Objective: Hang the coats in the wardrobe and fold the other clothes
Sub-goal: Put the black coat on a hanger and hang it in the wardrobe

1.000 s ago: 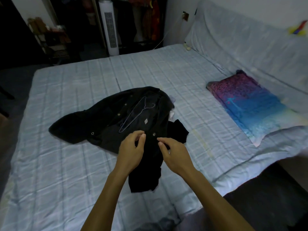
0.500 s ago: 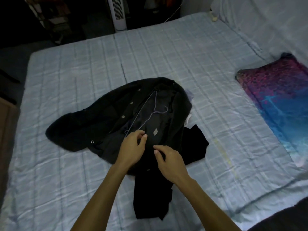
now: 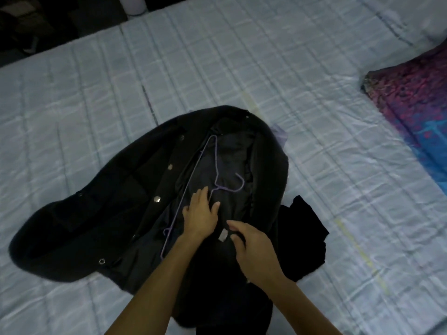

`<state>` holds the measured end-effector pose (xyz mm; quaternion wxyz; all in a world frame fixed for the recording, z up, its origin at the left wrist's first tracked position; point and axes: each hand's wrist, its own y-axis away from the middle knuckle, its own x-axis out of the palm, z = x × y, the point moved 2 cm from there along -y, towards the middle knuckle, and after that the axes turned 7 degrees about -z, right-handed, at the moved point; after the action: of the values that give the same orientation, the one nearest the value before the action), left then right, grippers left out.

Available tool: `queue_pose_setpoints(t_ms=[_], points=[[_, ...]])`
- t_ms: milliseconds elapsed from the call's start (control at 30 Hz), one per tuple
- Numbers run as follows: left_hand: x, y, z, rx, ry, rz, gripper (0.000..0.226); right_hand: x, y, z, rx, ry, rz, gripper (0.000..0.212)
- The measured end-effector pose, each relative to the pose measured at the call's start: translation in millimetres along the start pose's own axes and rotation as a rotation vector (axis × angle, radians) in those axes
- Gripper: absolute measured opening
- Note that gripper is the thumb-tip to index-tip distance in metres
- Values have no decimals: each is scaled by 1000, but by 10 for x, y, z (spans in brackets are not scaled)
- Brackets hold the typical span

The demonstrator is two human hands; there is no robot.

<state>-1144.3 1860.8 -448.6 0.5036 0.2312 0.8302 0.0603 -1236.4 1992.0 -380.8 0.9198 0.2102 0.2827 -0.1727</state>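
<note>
A black coat [image 3: 101, 213] with silver snap buttons lies spread open on the bed, lining up. A thin purple wire hanger [image 3: 215, 165] rests on the lining, its hook pointing right. My left hand [image 3: 200, 213] lies flat on the lining, fingers apart, touching the hanger's neck. My right hand [image 3: 251, 247] hovers just right of it, thumb and forefinger pinched at a small grey label [image 3: 223, 235] on the lining. A second black garment [image 3: 302, 238] sticks out from under the coat on the right.
The pale blue checked bed cover [image 3: 242, 64] stretches all around the coat. A pink and blue patterned pillow [image 3: 416, 112] lies at the right edge. A white fan base [image 3: 134, 6] stands beyond the bed's far side.
The camera has tilted down and come closer. My left hand has unpinched and moved forward onto the hanger's neck. My right hand has stayed near the label.
</note>
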Motion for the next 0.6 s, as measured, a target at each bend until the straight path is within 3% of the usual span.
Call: queue_pose_setpoints(t_ms=[100, 200, 333, 433, 600], points=[[162, -191, 230, -98, 54, 105, 51, 127, -170, -8, 66, -24, 13, 42], [166, -154, 348, -54, 94, 37, 22, 241, -277, 8, 124, -36, 7, 46], [-35, 10, 155, -10, 260, -44, 22, 336, -332, 104, 332, -235, 1, 56], [-143, 254, -203, 120, 376, 18, 16, 290, -384, 224, 462, -437, -81, 63], [-13, 617, -631, 349, 175, 76, 23, 34, -516, 190, 552, -589, -335, 40]])
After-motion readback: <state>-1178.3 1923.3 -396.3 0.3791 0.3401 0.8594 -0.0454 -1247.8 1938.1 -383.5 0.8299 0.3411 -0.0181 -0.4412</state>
